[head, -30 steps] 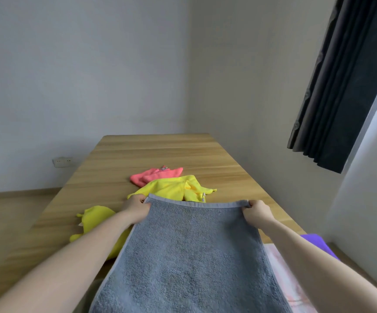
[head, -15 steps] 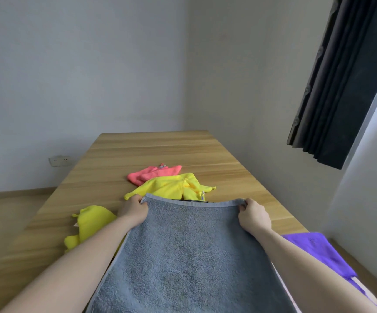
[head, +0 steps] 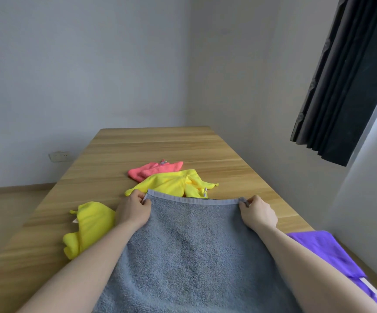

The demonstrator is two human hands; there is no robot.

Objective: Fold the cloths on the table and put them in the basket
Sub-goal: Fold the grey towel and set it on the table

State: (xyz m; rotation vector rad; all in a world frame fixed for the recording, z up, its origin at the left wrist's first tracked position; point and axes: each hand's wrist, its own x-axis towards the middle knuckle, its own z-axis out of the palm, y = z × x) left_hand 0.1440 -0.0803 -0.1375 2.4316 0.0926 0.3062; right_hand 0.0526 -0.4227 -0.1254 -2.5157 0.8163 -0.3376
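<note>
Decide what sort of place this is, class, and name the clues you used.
Probably a plain room in a home. Clues: a long wooden table set against bare walls, a dark curtain at a window, and a wall socket low down near the wood floor.

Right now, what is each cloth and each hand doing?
Grey towel: spread out, far corners pinched.
Left hand: pinching the towel's far left corner.
Right hand: pinching the far right corner.
Yellow cloth: crumpled, unfolded.
Second yellow cloth: bunched up.
Pink cloth: crumpled.
Purple cloth: lying flat.
</note>
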